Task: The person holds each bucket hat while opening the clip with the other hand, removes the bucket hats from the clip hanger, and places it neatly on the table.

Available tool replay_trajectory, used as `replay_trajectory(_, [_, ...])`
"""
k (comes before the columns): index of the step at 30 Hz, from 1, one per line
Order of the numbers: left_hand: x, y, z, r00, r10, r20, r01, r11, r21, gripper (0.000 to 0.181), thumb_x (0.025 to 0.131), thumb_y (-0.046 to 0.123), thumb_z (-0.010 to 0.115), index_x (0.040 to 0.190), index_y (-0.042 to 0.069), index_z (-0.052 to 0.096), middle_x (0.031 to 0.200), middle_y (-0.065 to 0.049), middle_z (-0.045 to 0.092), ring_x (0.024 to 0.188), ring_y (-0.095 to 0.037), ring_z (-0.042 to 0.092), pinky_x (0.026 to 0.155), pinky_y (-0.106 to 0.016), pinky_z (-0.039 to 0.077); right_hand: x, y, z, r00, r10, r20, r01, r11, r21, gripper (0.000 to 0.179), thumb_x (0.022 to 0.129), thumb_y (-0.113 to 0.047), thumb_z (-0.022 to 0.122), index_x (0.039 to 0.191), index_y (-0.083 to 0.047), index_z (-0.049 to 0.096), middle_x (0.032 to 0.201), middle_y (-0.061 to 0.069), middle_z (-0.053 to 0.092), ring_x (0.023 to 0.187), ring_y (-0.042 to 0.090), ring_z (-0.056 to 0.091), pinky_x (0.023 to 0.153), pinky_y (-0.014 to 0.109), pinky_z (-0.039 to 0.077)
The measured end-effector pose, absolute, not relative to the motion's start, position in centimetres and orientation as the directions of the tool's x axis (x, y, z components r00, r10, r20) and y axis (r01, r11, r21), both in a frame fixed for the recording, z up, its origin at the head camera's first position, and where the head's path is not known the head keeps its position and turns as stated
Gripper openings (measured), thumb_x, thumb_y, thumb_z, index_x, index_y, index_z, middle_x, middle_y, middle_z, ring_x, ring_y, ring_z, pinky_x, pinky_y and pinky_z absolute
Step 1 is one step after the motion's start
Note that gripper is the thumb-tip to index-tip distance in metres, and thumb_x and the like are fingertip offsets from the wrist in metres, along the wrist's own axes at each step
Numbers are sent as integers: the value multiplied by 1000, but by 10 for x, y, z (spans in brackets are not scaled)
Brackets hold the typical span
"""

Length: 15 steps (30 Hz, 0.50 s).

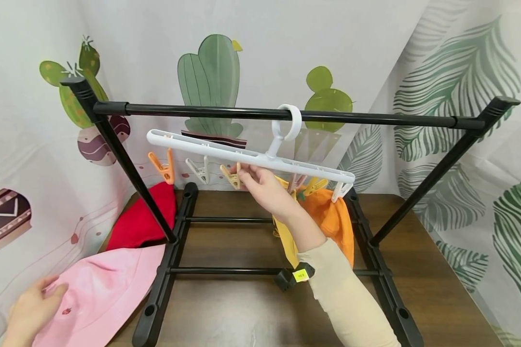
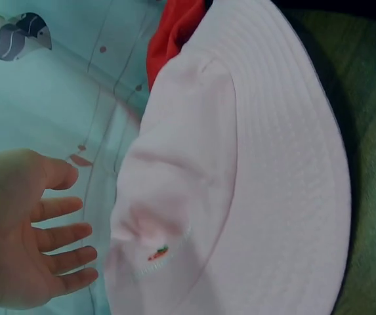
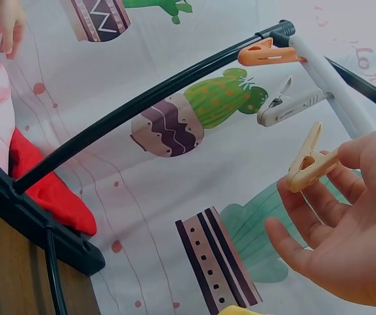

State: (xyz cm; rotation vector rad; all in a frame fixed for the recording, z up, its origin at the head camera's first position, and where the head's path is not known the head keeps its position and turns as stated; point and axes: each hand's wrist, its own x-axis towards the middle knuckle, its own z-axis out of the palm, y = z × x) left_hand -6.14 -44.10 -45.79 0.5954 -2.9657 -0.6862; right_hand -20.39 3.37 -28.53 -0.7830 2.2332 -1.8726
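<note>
A white clip hanger (image 1: pixel 243 155) hangs by its hook from the black rack's top bar, tilted down to the right. My right hand (image 1: pixel 267 190) reaches under it and pinches a pale yellow clothespin (image 3: pixel 311 164) between thumb and fingers. Left of that clothespin dangle a white clothespin (image 3: pixel 292 108) and an orange clothespin (image 3: pixel 270 54). At the lower left, my left hand (image 2: pixel 27 230) is beside a pink bucket hat (image 2: pixel 240 164), fingers spread and holding nothing. An orange hat (image 1: pixel 332 217) and a yellow cloth item (image 1: pixel 286 241) hang at the hanger's right side, partly behind my right arm.
The black rack (image 1: pixel 199 111) stands on a brown wooden table (image 1: pixel 226 308), with slanted posts at both sides and low crossbars. A red hat (image 1: pixel 143 219) lies behind the pink one, by the left post. A white curtain with cactus and leaf prints (image 1: pixel 265 43) covers the back.
</note>
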Motion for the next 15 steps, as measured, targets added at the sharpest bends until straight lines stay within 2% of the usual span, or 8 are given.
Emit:
replay_trajectory(5, [-64,-431,-450,-945,-323,43,-271,851,449,48,93,30,47,124,-7,45,116,-42,44,97,-58,45,73,-57,34,-202,34,-285,-856,-463,229,-305,95,-948,23,98,-17,43,117,-5,49,119,8,54,108,17,50,95,34,45])
replay_trajectory(15, [-73,-406,-434,-950,-264,168,-150,854,498,44,91,25,50,123,-7,49,112,-42,48,92,-56,51,69,-55,37,-198,34,-283,-854,-472,220,-284,69,-956,29,97,-17,44,122,-3,47,119,10,52,109,20,51,98,43,41])
